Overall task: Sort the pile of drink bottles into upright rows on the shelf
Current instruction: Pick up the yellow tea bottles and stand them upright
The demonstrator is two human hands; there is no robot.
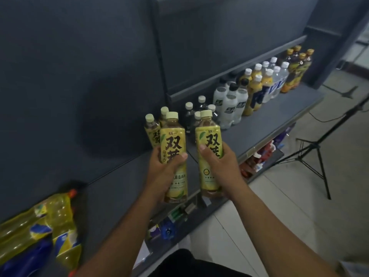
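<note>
Four yellow-label tea bottles (172, 140): one in the left fingers (181, 157), one in the right fingers (203, 148), two just beyond the left fingers. Beyond the right fingers stand four dark white-capped bottles (188, 115), four yellow white-capped bottles (254, 90), four gold-capped bottles (299, 64).

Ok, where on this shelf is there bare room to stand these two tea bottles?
Bare shelf runs between the pile and the two standing tea bottles, also along the front edge before the rows. The back, from the dark bottles rightward, is crowded.
</note>
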